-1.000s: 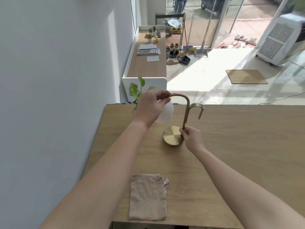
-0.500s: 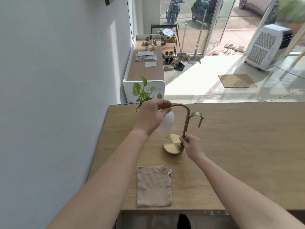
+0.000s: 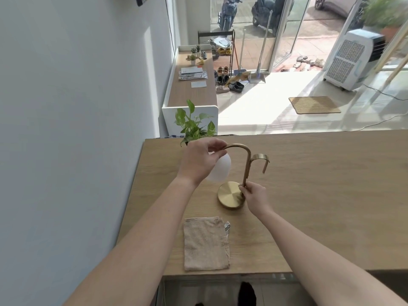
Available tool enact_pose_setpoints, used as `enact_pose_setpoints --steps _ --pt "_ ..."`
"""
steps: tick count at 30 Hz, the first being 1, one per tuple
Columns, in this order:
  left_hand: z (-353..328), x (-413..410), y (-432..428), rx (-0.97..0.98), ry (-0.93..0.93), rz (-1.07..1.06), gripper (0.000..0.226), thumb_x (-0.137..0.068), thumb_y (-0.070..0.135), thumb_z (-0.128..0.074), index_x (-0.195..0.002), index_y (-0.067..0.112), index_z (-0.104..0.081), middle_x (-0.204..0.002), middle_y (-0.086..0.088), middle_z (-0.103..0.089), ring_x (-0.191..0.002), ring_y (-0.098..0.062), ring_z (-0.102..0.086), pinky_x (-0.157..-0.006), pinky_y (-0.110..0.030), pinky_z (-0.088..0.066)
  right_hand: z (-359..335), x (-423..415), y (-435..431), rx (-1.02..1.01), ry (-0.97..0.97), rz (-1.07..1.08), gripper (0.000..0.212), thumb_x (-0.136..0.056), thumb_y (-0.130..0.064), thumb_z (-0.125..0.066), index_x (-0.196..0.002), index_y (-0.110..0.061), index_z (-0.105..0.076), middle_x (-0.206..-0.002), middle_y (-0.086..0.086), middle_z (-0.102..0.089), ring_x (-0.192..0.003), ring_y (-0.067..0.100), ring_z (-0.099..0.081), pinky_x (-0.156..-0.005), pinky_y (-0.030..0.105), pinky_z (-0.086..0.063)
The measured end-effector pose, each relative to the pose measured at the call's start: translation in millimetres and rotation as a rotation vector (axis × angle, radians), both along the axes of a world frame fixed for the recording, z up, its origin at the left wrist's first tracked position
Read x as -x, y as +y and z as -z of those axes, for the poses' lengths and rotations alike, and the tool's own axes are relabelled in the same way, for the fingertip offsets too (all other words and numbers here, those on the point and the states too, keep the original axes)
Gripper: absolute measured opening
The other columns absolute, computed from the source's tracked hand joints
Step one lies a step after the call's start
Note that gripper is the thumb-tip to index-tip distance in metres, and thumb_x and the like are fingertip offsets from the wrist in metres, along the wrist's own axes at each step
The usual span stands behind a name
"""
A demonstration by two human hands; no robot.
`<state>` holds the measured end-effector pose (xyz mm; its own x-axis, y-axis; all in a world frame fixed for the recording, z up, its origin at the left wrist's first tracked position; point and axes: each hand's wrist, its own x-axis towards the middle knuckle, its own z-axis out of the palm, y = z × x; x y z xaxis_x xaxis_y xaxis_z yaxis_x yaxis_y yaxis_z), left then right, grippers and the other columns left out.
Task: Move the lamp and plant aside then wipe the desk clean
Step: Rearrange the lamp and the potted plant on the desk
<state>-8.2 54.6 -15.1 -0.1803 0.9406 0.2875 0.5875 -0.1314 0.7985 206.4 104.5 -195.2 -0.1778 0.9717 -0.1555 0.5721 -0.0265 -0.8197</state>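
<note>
Only your head has tipped back; on the desk (image 3: 331,195) the plant (image 3: 194,127) and lamp (image 3: 246,164) stand unmoved. Your left hand (image 3: 198,162) pinches the lamp's arch, your right hand (image 3: 254,195) grips its stem low: 2 holds set, lift apparently not begun.

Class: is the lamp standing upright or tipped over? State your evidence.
Upright: the lamp stem rises from its round base, flat on the desk; the left hand and right hand hold it.

On the desk (image 3: 320,195), plant (image 3: 194,124) behind lamp (image 3: 230,195), cloth (image 3: 205,244) before it.
</note>
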Motion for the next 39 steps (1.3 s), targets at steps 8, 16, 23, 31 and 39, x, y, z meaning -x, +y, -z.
enact_pose_setpoints --steps 8,16,23,31,39 --pt "-0.3 -3.3 1.2 0.047 -0.032 0.023 0.023 -0.088 0.017 -0.087 -0.111 0.02 -0.084 -0.101 0.015 -0.08 -0.095 0.004 -0.073 -0.091 -0.015 -0.056 -2.5 1.2 -3.0 0.032 0.028 0.015 0.014 -0.103 -0.016 -0.066 -0.097 -0.02 -0.077 -0.085 -0.005 -0.074 -0.084 0.013 -0.067 -0.07 0.022 -0.047" --pt "-4.7 -2.1 0.5 0.069 -0.03 0.032 0.022 -0.089 0.019 -0.087 -0.11 0.021 -0.084 -0.102 0.015 -0.08 -0.095 0.007 -0.072 -0.089 -0.01 -0.054 -10.9 3.2 -6.5 0.063 -0.012 0.028 0.013 -0.104 -0.019 -0.066 -0.106 -0.019 -0.078 -0.088 -0.005 -0.074 -0.093 0.018 -0.071 -0.074 0.025 -0.048" --pt "-8.8 2.5 -1.4 0.077 -0.058 0.065 0.023 -0.088 0.027 -0.088 -0.11 0.024 -0.083 -0.1 0.017 -0.08 -0.093 0.006 -0.072 -0.086 -0.014 -0.057 -24.6 6.1 -19.7 0.138 -0.054 0.119 0.038 -0.103 -0.025 -0.067 -0.136 -0.008 -0.068 -0.127 0.01 -0.073 -0.117 0.023 -0.069 -0.097 0.033 -0.052" --pt "12.5 33.4 -24.9 0.078 -0.391 -0.176 0.025 -0.102 0.043 -0.068 -0.118 0.026 -0.078 -0.103 0.015 -0.078 -0.094 0.008 -0.068 -0.084 -0.023 -0.052 -39.2 5.0 -47.5 -0.005 -0.137 0.202 0.019 -0.098 -0.037 -0.062 -0.085 -0.028 -0.072 -0.078 -0.011 -0.073 -0.083 0.021 -0.07 -0.074 0.037 -0.051" --pt "52.7 69.9 -45.6 0.332 -0.66 -0.275 0.058 -0.108 0.065 -0.037 -0.142 0.027 -0.064 -0.138 0.008 -0.063 -0.135 -0.019 -0.056 -0.11 -0.05 -0.046 -51.2 38.1 -36.8 0.135 0.121 0.014 0.026 -0.105 -0.04 -0.058 -0.092 -0.027 -0.076 -0.091 -0.005 -0.078 -0.094 0.014 -0.072 -0.091 0.048 -0.059"
